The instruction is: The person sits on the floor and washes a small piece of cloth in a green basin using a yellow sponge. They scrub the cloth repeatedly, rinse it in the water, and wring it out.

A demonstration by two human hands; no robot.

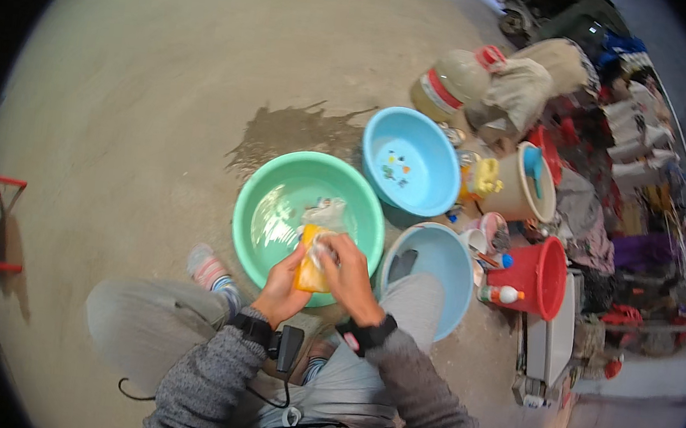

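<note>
In my head view, bare concrete floor (138, 112) opens wide to the left, while a bright blue basin (413, 151) and a pale blue basin (442, 261) crowd the green basin (253, 222) on its right. The yellow block (309, 279) sits between my hands over that green basin's near rim; my left hand (280, 289) clasps its left side, my right hand's (348, 274) bent fingers grip its right. My forearms converge from below.

It looks like a home's messy storeroom with a washing spot in it. I'm standing on a bare grey floor (150, 72) with a wet patch (284, 136). There's a green tub (315, 161), a bright blue tub (424, 143), a pale blue tub (442, 261), a red bucket (523, 268) and a big jug (459, 75). Cloths (593, 230) are piled along one side.
</note>
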